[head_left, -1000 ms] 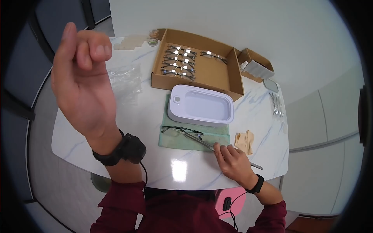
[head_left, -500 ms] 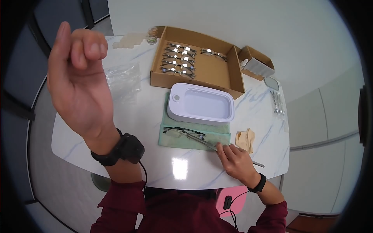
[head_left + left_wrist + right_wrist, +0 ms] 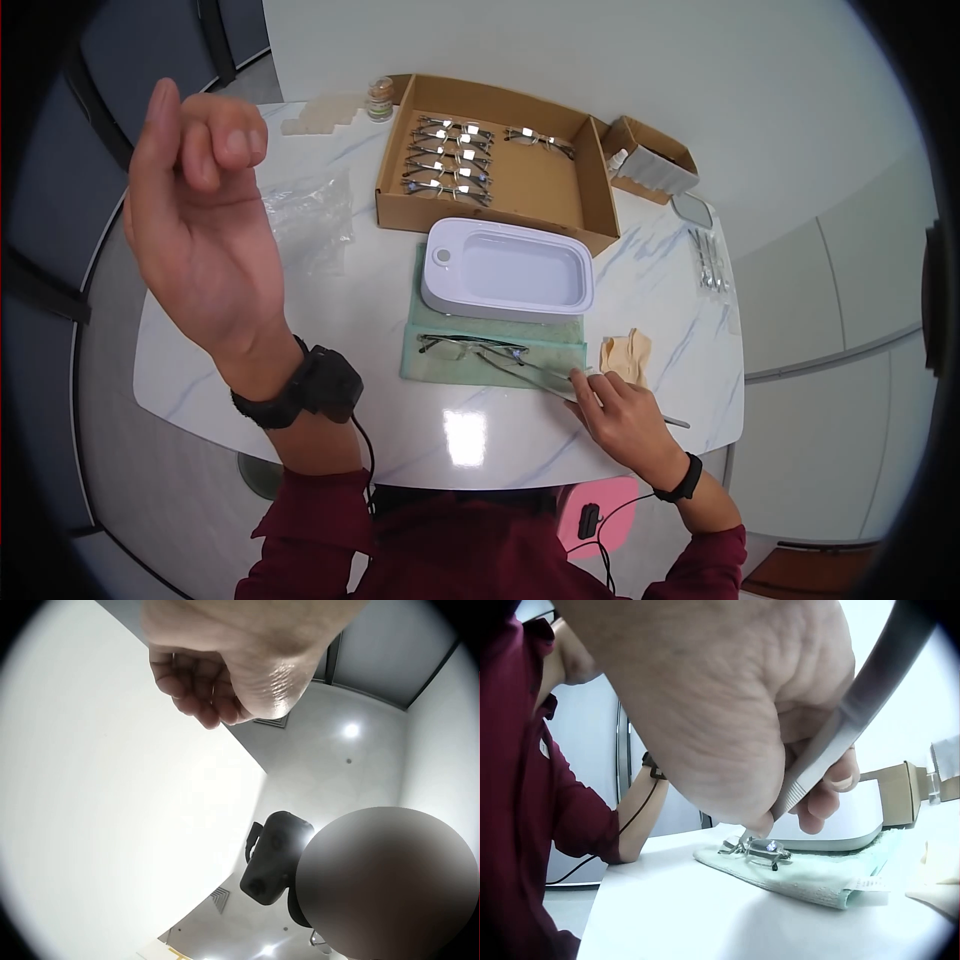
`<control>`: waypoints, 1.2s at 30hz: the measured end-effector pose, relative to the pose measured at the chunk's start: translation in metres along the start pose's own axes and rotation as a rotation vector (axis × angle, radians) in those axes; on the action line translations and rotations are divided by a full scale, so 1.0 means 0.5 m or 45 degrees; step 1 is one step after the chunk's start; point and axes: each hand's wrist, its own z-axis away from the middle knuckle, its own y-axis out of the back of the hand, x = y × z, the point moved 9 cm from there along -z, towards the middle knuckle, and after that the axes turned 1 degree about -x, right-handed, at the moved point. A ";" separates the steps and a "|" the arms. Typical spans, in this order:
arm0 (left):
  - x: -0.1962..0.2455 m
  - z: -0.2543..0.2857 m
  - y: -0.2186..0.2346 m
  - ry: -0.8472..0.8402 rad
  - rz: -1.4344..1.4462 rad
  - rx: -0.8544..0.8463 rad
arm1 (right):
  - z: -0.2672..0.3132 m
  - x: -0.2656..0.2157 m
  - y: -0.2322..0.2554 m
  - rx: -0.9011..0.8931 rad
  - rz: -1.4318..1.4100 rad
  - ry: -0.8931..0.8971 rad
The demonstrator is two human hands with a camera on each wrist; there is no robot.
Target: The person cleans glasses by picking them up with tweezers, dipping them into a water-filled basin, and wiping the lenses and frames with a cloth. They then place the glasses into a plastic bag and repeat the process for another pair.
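My left hand [image 3: 210, 250] is raised above the table's left side, fingers loosely bent, holding nothing. Its curled fingers also show at the top of the left wrist view. The right hand [image 3: 622, 422] grips long metal tweezers [image 3: 847, 720] past the cloth's front right corner. Their two prongs stand apart and point left, with the tips at a pair of glasses [image 3: 470, 346]. These glasses have dark temples and clear lenses and lie on a folded green cloth [image 3: 425, 370]. Behind them a pale lavender cleaning tub [image 3: 500, 306] stands on the same cloth.
A cardboard tray [image 3: 545, 195] at the back holds several pairs of glasses. A smaller box [image 3: 655, 185] adjoins it. Wrapped metal tools [image 3: 708, 262] lie at the right edge. A beige cloth [image 3: 626, 355] is beside the right hand; a clear plastic bag [image 3: 310, 220] lies left.
The tweezers' prongs, close together earlier, have spread apart at the glasses. My right hand has moved slightly right. The left hand stays raised with its fingers bent as before.
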 end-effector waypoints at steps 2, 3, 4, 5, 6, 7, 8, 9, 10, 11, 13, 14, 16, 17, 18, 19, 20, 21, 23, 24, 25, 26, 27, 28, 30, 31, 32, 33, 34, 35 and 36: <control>-0.001 -0.001 0.000 0.006 0.007 -0.001 | 0.017 0.006 0.007 -0.011 -0.006 -0.024; 0.000 -0.001 -0.002 0.010 0.012 0.004 | 0.026 0.008 0.013 -0.014 -0.007 -0.020; 0.001 -0.001 -0.002 0.012 0.013 0.010 | 0.036 0.019 0.023 -0.001 -0.044 -0.052; 0.001 -0.001 0.001 0.010 0.008 0.016 | 0.045 0.036 0.029 0.012 -0.080 -0.083; 0.001 -0.001 0.001 0.001 0.006 0.009 | 0.056 0.053 0.031 0.011 -0.080 -0.076; 0.001 -0.002 0.000 -0.008 0.008 -0.001 | 0.072 0.087 0.044 0.102 -0.084 -0.155; 0.002 -0.001 0.001 -0.009 0.009 -0.002 | 0.093 0.122 0.056 0.194 -0.086 -0.236; 0.001 -0.001 0.001 -0.004 -0.012 -0.003 | 0.113 0.166 0.053 0.207 -0.090 -0.363; 0.000 -0.001 -0.001 0.001 -0.026 -0.009 | 0.132 0.214 0.046 0.222 -0.090 -0.496; 0.001 0.000 -0.007 -0.001 -0.007 -0.017 | 0.144 0.251 0.040 0.258 -0.053 -0.532; 0.000 0.005 -0.015 0.041 -0.019 0.030 | 0.161 0.313 0.003 0.213 -0.139 -0.575; 0.000 0.006 -0.022 0.038 0.014 0.010 | 0.169 0.338 -0.017 0.179 -0.168 -0.578; -0.004 0.006 -0.019 0.056 -0.054 0.028 | 0.151 0.354 -0.044 0.109 -0.227 -0.519; -0.007 0.007 -0.017 0.067 -0.063 0.024 | 0.143 0.359 -0.056 0.106 -0.250 -0.489; -0.009 0.006 -0.015 0.066 -0.031 -0.007 | 0.133 0.362 -0.069 0.104 -0.276 -0.458; -0.014 0.005 -0.002 0.085 -0.021 0.020 | 0.125 0.362 -0.078 0.123 -0.265 -0.435; -0.018 0.004 0.008 0.105 -0.014 0.046 | 0.116 0.362 -0.087 0.141 -0.255 -0.411; -0.019 0.003 0.004 0.106 0.009 0.014 | 0.111 0.375 -0.100 0.159 -0.249 -0.446; -0.025 0.003 0.017 0.135 -0.016 0.096 | 0.094 0.374 -0.121 0.159 -0.238 -0.344; -0.027 0.002 0.012 0.142 0.000 0.065 | 0.091 0.382 -0.126 0.171 -0.238 -0.377; -0.030 0.002 0.014 0.149 -0.017 0.081 | 0.084 0.381 -0.129 0.176 -0.260 -0.352; -0.031 0.002 0.020 0.156 -0.036 0.100 | 0.077 0.379 -0.132 0.179 -0.282 -0.322; -0.035 0.002 0.026 0.169 -0.045 0.087 | 0.072 0.377 -0.135 0.181 -0.298 -0.293; -0.037 0.002 0.019 0.174 -0.036 0.071 | 0.069 0.383 -0.140 0.187 -0.297 -0.311; -0.034 0.002 0.018 0.175 -0.068 0.125 | 0.063 0.379 -0.153 0.139 -0.277 -0.270; -0.035 0.001 0.015 0.180 -0.063 0.116 | 0.063 0.380 -0.154 0.140 -0.278 -0.282; -0.036 0.001 0.013 0.179 -0.060 0.106 | 0.062 0.380 -0.156 0.136 -0.269 -0.285; -0.035 0.001 0.013 0.178 -0.061 0.100 | 0.061 0.380 -0.158 0.130 -0.262 -0.283; -0.036 0.001 0.013 0.179 -0.063 0.099 | 0.060 0.381 -0.162 0.130 -0.264 -0.284; -0.037 0.001 0.014 0.183 -0.059 0.102 | 0.060 0.380 -0.162 0.167 -0.241 -0.265; -0.038 0.001 0.015 0.187 -0.057 0.106 | 0.060 0.378 -0.161 0.203 -0.219 -0.246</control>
